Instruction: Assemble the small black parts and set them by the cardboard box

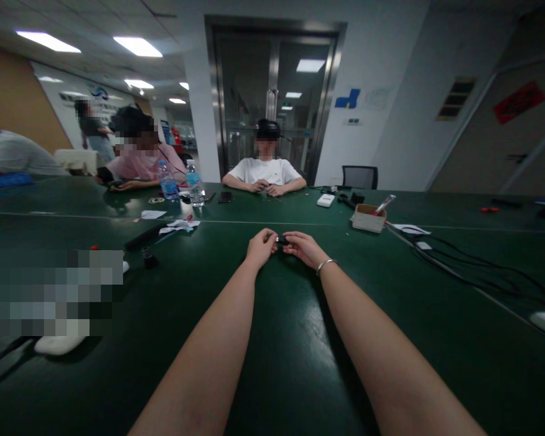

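Both of my arms stretch forward over the dark green table. Between my fingertips is a small black object with a shiny silver end; its exact kind is too small to make out. My left hand pinches it at the silver end. Fingers of my right hand close on the black end, and a silver bracelet circles that wrist. The two hands nearly meet just above the tabletop, and the fingers hide part of the object.
Opposite sits a person in a white shirt; others are at the left. Two water bottles, papers and a small black item lie left. At right are a small box and black cables.
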A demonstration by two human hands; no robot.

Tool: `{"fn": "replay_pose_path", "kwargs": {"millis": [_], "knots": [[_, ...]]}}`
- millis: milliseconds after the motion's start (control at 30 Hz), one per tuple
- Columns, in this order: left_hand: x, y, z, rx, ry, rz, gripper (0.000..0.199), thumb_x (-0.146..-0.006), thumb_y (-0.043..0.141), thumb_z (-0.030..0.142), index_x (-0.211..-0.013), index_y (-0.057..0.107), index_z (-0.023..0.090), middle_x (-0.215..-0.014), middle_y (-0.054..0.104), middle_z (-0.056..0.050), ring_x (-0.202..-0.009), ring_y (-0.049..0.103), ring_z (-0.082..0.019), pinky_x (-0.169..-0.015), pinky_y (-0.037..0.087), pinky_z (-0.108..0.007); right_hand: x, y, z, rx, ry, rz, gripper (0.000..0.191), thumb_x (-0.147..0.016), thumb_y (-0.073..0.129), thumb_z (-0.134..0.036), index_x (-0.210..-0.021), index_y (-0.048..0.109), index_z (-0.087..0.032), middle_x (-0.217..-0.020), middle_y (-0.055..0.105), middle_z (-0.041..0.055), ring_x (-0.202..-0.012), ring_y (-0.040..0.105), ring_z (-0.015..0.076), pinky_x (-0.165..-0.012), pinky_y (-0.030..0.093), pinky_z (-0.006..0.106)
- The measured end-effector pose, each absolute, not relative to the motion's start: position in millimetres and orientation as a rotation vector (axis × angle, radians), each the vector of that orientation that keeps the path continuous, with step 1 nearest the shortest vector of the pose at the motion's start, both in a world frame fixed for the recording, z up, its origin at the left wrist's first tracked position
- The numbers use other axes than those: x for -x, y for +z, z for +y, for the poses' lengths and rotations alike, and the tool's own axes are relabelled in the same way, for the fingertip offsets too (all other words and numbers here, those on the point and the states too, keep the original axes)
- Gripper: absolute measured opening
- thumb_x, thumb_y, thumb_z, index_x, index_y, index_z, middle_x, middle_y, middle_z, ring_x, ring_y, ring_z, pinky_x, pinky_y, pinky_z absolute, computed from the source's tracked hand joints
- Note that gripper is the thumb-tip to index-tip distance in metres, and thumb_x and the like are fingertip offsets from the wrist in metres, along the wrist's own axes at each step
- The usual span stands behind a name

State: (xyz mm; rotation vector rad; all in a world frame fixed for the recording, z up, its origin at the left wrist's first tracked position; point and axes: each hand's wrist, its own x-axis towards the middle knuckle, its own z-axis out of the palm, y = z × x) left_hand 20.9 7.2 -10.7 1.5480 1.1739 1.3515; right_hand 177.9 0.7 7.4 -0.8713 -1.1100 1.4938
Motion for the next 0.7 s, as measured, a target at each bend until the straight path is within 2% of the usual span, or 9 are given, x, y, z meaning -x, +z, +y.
{"fn": "replay_pose_path", "kwargs": {"millis": [367,533,700], "knots": [[-15.7,7.1,10.7,-1.241,1.164,1.068,0.012,-0.076,0.066,0.021,-0.08,0.06,0.012,-0.063,0.06,-0.002,-0.053,0.059,-0.008,-0.054,0.052,-0.019,-176.6,1.8,7.2,0.852,1.462,-1.088,0.012,-0.078,0.064,-0.005,-0.086,0.06,-0.013,-0.068,0.064,0.0013,-0.053,0.063,0.0092,-0.058,0.058,0.022],[-13.4,-1.6,10.3,-1.311,1.205,1.065,0.014,-0.079,0.063,0.024,-0.08,0.059,0.011,-0.067,0.061,-0.004,-0.055,0.059,-0.008,-0.054,0.053,-0.02,-177.6,4.4,5.0,0.855,1.497,-1.089,0.012,-0.079,0.063,-0.003,-0.087,0.063,-0.011,-0.069,0.065,0.0032,-0.056,0.064,0.0098,-0.059,0.058,0.021],[-14.0,-5.7,11.2,-1.35,1.285,1.025,0.022,-0.075,0.068,0.028,-0.09,0.057,0.016,-0.068,0.057,0.001,-0.057,0.06,-0.008,-0.055,0.054,-0.022,-178.0,6.3,2.4,0.865,1.506,-1.095,0.012,-0.078,0.065,-0.003,-0.087,0.063,-0.011,-0.069,0.067,0.0038,-0.057,0.065,0.0105,-0.058,0.058,0.02]]}}
